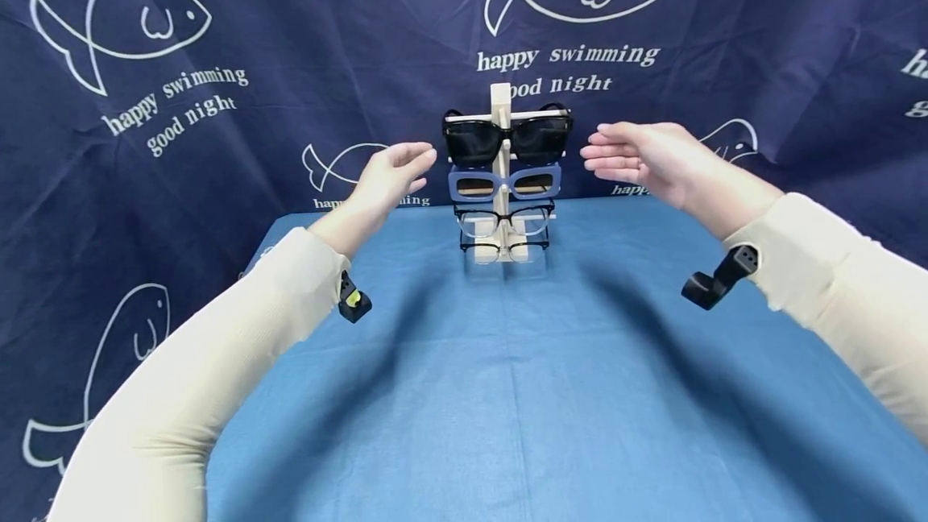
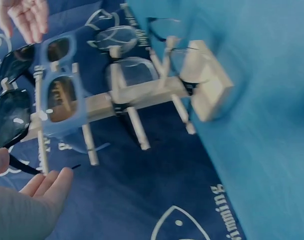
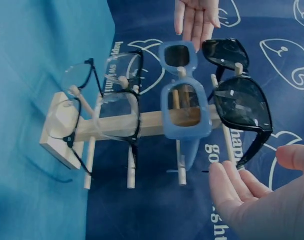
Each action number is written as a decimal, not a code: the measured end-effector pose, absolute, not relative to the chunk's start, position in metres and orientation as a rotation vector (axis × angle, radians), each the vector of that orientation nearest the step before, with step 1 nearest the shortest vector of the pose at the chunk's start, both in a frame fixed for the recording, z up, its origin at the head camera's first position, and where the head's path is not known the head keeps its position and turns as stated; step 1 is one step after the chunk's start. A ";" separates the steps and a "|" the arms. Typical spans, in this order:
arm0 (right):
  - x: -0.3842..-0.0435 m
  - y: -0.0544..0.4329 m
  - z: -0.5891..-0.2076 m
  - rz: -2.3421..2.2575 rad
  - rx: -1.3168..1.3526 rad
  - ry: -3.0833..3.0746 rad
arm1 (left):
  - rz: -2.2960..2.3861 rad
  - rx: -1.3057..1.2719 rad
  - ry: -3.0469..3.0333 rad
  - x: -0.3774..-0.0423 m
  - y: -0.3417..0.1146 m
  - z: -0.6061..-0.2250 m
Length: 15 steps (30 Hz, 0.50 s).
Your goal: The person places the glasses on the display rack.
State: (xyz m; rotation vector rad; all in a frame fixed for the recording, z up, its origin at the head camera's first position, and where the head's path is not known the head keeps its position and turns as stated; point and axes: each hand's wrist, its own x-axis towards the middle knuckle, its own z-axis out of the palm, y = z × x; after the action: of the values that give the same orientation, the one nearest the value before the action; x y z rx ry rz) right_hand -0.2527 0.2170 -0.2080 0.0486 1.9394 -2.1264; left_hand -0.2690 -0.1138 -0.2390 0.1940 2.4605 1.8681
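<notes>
A wooden display stand (image 1: 500, 95) holds several pairs of glasses one above another. Black sunglasses (image 1: 536, 141) sit at the top, with blue-framed sunglasses (image 1: 474, 186) below them. Lower down are black-rimmed clear glasses (image 1: 497, 217) and, lowest, a thin-framed clear pair (image 1: 484, 247). My left hand (image 1: 387, 181) is raised just left of the black sunglasses, fingers extended and nothing in them. On the other side, my right hand (image 1: 652, 159) hovers with straight fingers, palm toward the stand. In the right wrist view its fingertips (image 3: 222, 175) lie close to a black temple; contact is unclear.
Blue cloth (image 1: 500, 393) covers the table under the stand. Behind hangs a dark blue curtain (image 1: 326, 47) with white fish drawings and lettering. A black wrist camera (image 1: 714, 280) hangs from the right sleeve, another (image 1: 354, 300) from the left.
</notes>
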 end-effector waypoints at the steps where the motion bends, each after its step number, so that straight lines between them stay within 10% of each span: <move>1: -0.251 0.218 -0.211 -2.125 0.040 1.955 | 1.835 0.211 2.498 -0.268 -0.115 -0.242; 15: -0.222 0.222 -0.250 -2.019 -0.045 2.150 | 1.116 0.459 3.031 -0.233 -0.134 -0.292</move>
State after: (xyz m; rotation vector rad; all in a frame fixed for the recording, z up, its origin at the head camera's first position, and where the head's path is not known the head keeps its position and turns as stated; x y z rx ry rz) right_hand -0.2222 0.2224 -0.2499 -0.0453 2.1501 -2.0189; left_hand -0.2335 -0.1337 -0.2923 0.4595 3.0312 1.1155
